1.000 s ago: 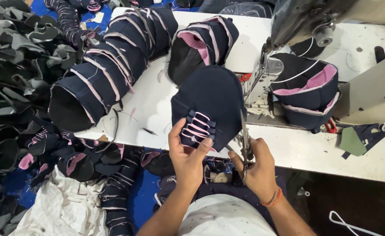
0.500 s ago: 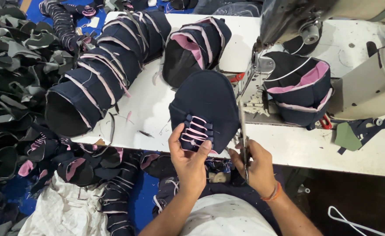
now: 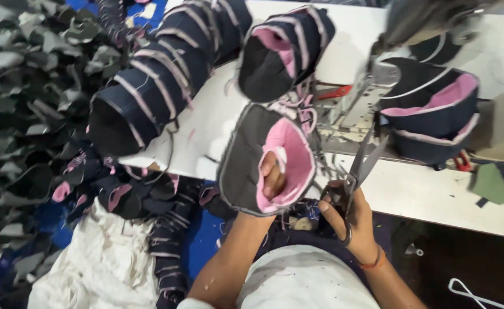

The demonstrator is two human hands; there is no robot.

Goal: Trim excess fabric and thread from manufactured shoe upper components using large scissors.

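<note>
A dark cap piece with pink lining (image 3: 266,157) is held up over the near edge of the white table (image 3: 435,194) by the left hand (image 3: 272,178), whose fingers are tucked inside it, while scissors (image 3: 359,169), blades parted, are gripped just beside it by the right hand (image 3: 352,220), with stacked caps (image 3: 160,74) lying behind.

This is a garment sewing workshop. An industrial sewing machine (image 3: 435,23) stands on a white bench (image 3: 429,194), with half-made navy and pink caps (image 3: 435,114) beside it. Long nested stacks of the same cap crowns (image 3: 160,74) lie across the bench. Heaps of cut dark fabric pieces (image 3: 28,114) cover the floor to the left, and metal scissors (image 3: 360,166) are in use.
</note>
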